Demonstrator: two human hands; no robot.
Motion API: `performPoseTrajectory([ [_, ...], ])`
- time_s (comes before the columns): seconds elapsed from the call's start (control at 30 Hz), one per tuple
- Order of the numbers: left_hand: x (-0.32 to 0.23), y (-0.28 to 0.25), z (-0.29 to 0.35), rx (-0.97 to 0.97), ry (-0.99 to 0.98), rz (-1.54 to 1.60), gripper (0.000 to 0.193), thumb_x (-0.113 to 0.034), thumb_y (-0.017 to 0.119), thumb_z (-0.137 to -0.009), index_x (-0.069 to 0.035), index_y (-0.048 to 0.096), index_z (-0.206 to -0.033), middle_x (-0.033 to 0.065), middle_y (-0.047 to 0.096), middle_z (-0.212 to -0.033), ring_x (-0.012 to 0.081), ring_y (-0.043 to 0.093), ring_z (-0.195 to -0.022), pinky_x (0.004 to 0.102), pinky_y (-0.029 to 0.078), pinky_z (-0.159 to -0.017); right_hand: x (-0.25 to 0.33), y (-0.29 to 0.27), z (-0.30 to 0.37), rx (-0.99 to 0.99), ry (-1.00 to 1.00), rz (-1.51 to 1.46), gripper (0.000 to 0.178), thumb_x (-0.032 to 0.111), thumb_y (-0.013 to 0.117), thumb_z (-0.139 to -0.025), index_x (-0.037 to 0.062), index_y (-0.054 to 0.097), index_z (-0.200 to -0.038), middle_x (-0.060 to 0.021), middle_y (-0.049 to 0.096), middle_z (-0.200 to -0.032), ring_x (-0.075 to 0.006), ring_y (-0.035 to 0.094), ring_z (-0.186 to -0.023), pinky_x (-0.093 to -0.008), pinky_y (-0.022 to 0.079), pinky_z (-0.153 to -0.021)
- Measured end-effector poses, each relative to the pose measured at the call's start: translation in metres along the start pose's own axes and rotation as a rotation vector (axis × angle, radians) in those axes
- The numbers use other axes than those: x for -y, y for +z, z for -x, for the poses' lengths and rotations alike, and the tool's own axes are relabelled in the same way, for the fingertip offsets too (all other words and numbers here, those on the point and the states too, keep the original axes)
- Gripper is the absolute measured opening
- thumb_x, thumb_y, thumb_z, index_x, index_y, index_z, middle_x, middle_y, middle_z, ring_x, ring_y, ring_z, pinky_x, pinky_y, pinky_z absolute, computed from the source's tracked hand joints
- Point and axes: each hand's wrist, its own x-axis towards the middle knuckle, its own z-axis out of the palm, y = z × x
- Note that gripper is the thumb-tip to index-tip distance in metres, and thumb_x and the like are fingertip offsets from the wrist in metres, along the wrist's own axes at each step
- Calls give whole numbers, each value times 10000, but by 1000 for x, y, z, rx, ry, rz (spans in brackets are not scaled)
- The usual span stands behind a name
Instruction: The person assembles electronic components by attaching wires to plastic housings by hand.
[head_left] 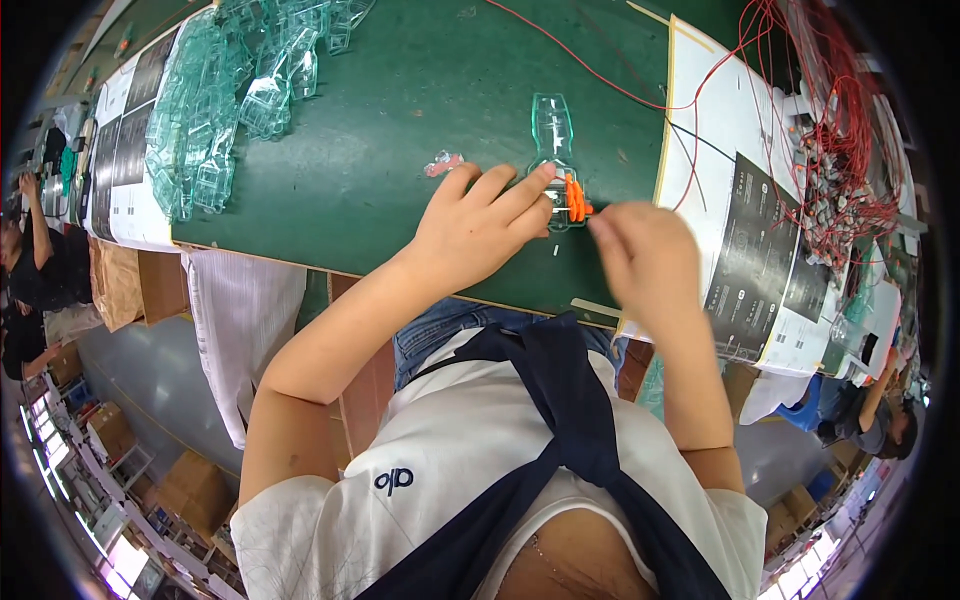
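On the green table before me lies a clear, green-tinted plastic blister shell (551, 120), narrow in its middle. My left hand (480, 222) bears on the shell's near part, index finger and thumb at its left side. Inside that near part sits an orange plastic piece (575, 198) with ridged or looped parts. My right hand (640, 250), slightly blurred, is closed in a pinch at the orange piece's right end. The fingertips hide exactly what is pinched. Just beyond my left knuckles rests a small clear-and-pink scrap (443, 163).
Many similar clear shells (200, 130) are heaped at the far left. On the right, printed sheets (755, 240) carry a tangle of red wires (835, 150) with small parts; one wire runs across the table. A small white bit (556, 250) lies near the front edge.
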Motion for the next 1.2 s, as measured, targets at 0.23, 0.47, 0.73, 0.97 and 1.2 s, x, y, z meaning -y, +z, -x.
performPoseTrajectory([
  [0.23, -8, 4, -7, -66, -14, -52, 380, -284, 717, -765, -196, 647, -1129, -27, 562, -1343, 177, 569, -1099, 364, 418, -884, 13, 25, 22, 74, 60, 54, 91, 141, 653, -835, 57, 627, -814, -69, 638, -723, -247, 578, -617, -336, 456, -645],
  [0.47, -8, 7, -3, -85, -56, -42, 368, -294, 723, -767, -216, 662, -1121, -25, 591, -1295, 176, 586, -1105, 352, 426, -866, 4, 13, 8, 23, 143, -58, 77, 89, 658, -827, 59, 595, -795, -81, 642, -751, -245, 600, -666, -339, 474, -665],
  [0.73, -2, 7, -5, -116, -42, -48, 374, -292, 732, -761, -215, 668, -1121, -26, 600, -1275, 174, 588, -1102, 353, 432, -862, 13, 29, -8, -100, -24, -135, 70, 43, 714, -787, 30, 655, -823, -64, 636, -742, -224, 569, -633, -322, 465, -611],
  [0.97, -6, 1, -5, -60, -68, -9, 388, -296, 741, -745, -215, 672, -1118, -22, 598, -1273, 166, 587, -1091, 360, 433, -863, 6, 32, 17, -118, 186, -339, 137, 36, 740, -744, 28, 685, -869, -55, 634, -756, -216, 558, -654, -311, 469, -630],
  [1.2, -8, 3, -9, -60, -69, -3, 416, -337, 744, -732, -193, 670, -1116, 1, 597, -1257, 173, 590, -1065, 361, 434, -852, -10, 42, 22, -222, -107, -1, 232, 90, 736, -755, 57, 690, -979, -34, 615, -801, -210, 540, -680, -306, 454, -675],
])
